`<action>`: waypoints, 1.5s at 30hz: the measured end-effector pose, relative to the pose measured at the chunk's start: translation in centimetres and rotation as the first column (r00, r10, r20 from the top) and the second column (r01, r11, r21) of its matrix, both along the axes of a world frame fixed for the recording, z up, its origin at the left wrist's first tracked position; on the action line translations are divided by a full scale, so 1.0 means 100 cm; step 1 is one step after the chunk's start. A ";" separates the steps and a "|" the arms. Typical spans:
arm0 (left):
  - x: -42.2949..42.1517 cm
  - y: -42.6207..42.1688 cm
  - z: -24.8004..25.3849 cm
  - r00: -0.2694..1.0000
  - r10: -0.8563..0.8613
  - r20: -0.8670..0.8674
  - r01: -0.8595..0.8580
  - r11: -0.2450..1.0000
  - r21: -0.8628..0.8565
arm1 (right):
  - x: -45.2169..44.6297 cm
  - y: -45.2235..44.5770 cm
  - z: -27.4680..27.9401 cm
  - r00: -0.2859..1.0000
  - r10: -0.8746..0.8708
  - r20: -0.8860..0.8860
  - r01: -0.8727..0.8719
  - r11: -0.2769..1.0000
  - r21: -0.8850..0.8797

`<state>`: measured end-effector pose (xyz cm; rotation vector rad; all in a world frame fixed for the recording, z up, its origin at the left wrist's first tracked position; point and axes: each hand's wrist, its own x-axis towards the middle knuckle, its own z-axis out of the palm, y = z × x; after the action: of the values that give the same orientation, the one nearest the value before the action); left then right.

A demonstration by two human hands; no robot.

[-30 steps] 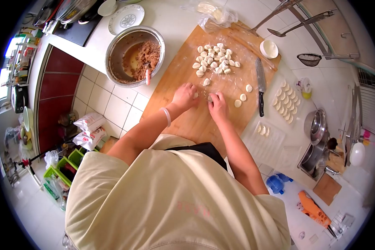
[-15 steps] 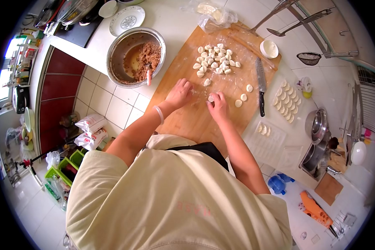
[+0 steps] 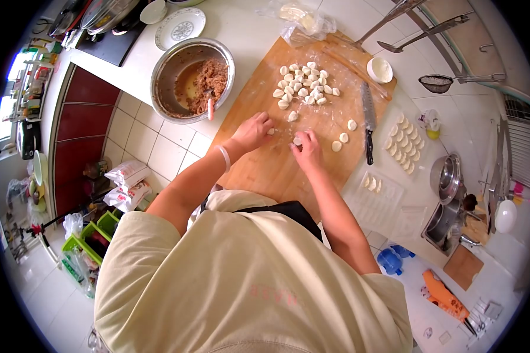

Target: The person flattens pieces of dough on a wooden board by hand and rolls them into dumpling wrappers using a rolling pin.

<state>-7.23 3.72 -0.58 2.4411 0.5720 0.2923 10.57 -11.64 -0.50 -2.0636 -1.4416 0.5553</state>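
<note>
My left hand [image 3: 254, 132], with a pale band at the wrist, is low over the wooden board [image 3: 259, 170]. Its fingers are curled, and a small dough piece [image 3: 271, 132] shows at the fingertips. Closed around another dough piece [image 3: 297, 141], my right hand [image 3: 307, 150] rests on the board to the right. Beyond both hands lies a heap of small dough pieces [image 3: 303, 85], with a single dough piece [image 3: 292, 116] nearer. Flattened dough rounds [image 3: 337, 146] lie right of my right hand. A knife [image 3: 368, 117] lies along the board's right side.
A metal bowl of meat filling [image 3: 218, 76] with a handled utensil stands left of the board. At the back are a rolling pin [image 3: 353, 69], a small white bowl [image 3: 380, 69] and a plastic bag [image 3: 303, 23]. Rows of dumplings [image 3: 405, 144] lie on the right, near a sink [image 3: 441, 223].
The dough piece at my left fingertips has come into sight as the hand shifted slightly. My right hand is in nearly the same place, still on its dough piece.
</note>
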 end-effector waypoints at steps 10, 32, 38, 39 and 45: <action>0.028 -0.037 0.013 0.967 0.201 -0.153 -0.168 0.964 0.206 | -0.022 0.009 -0.001 0.970 -0.055 0.236 0.072 0.995 -0.066; 0.021 -0.068 -0.014 0.914 0.342 0.219 -0.284 0.923 -0.259 | 0.025 -0.025 -0.019 0.941 -0.041 0.335 -0.037 0.974 0.223; 0.083 -0.018 0.012 0.843 0.372 0.388 -0.392 0.920 -0.031 | 0.023 0.047 0.015 0.969 -0.195 0.153 0.146 0.948 0.283; 0.081 -0.008 0.010 0.842 0.372 0.391 -0.394 0.919 -0.027 | 0.019 0.059 0.016 0.983 -0.160 0.094 0.132 0.958 0.254; 0.054 0.007 -0.006 0.964 0.263 -0.041 -0.257 0.959 0.119 | -0.006 0.059 -0.020 0.990 0.028 0.136 -0.037 0.997 0.064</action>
<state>-1.82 4.42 -1.21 2.4876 0.9275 0.3728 9.99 -5.72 -2.55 -2.0622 -1.5519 0.3809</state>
